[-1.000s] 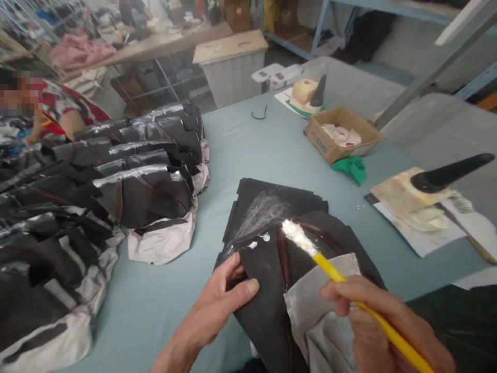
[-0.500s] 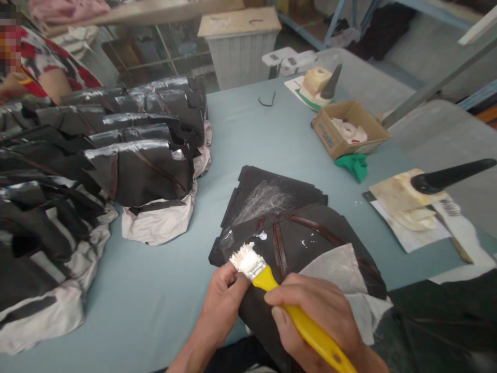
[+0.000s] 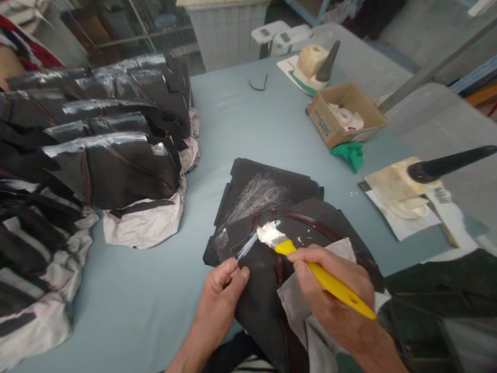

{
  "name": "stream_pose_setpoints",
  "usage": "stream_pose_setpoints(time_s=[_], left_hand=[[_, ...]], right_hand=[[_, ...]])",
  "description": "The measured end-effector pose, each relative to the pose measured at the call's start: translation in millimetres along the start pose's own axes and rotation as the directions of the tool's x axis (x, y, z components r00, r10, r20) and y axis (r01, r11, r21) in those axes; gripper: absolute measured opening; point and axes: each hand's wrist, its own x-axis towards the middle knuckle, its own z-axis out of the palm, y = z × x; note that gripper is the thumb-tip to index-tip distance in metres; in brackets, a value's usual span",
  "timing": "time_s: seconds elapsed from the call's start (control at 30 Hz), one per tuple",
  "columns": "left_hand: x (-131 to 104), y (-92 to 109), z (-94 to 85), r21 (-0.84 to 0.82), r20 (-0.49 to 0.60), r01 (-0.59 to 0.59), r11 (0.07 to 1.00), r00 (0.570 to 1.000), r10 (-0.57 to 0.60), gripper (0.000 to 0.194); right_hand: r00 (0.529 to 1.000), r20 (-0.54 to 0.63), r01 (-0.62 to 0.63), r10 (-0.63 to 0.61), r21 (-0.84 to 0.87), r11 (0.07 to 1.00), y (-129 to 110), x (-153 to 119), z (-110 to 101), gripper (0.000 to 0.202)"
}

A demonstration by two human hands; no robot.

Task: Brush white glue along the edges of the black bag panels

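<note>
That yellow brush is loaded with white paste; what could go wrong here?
The brush in the right hand works close to the left hand pinning the black piece, so paste may smear the fingers. White drips already dot the piece; more could spot the blue table.

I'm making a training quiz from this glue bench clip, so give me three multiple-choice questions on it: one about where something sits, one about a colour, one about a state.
1. Where is the green cloth?
A. beside the cardboard box
B. on the dark stack
C. under the left hand

2. What colour is the brush handle?
A. red
B. yellow
C. blue

3. How does the left hand stand?
A. lifted in the air
B. holding the brush
C. pressed on the black piece

Answers: 1 A, the cloth lies at the box's near corner. 2 B, the handle in the right hand is yellow. 3 C, its fingers pinch the piece's edge on the table.
</note>
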Motion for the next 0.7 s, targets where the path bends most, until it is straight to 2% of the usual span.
stream_pose_setpoints(time_s=[0.1,0.2,0.3,0.37,0.47,0.63,0.7], left_hand=[[2.0,2.0,1.3,-0.01,-0.006,-0.013,1.0,1.0,0.013,0.037],[2.2,3.7,3.0,-0.032,-0.025,-0.006,0.999,1.0,0.005,0.044],[1.9,5.7,4.9,-0.056,-0.039,-0.004,0.998,0.999,0.001,0.05],[2.2,6.4,5.8,-0.066,-0.038,-0.027,0.997,0.999,0.024,0.046],[3.0,5.1,5.3,-0.073,-0.014,-0.029,0.997,1.0,0.028,0.043],[3.1,0.7,1.4,-0.076,0.0,0.051,0.996,0.999,-0.051,0.045],[2.9,0.7,0.4,-0.08,-0.008,0.068,0.994,0.998,-0.069,0.043]], right_hand=[[0.999,0.033,0.009,-0.013,0.12,0.993,-17.0,-2.8,19.5,0.015],[0.992,0.065,0.087,-0.104,0.224,0.971,-29.1,-5.1,39.0,0.014],[0.987,0.075,0.119,-0.142,0.251,0.961,-31.5,-3.5,48.5,0.014],[0.991,0.063,0.104,-0.121,0.223,0.969,-28.6,-0.4,45.5,0.014],[0.997,0.055,0.041,-0.051,0.161,0.986,-20.8,4.5,29.2,0.016],[0.999,-0.04,-0.021,0.02,-0.023,1.0,-9.1,7.8,3.4,0.015],[1.0,0.001,-0.02,0.02,0.002,1.0,-6.4,8.9,1.7,0.015]])
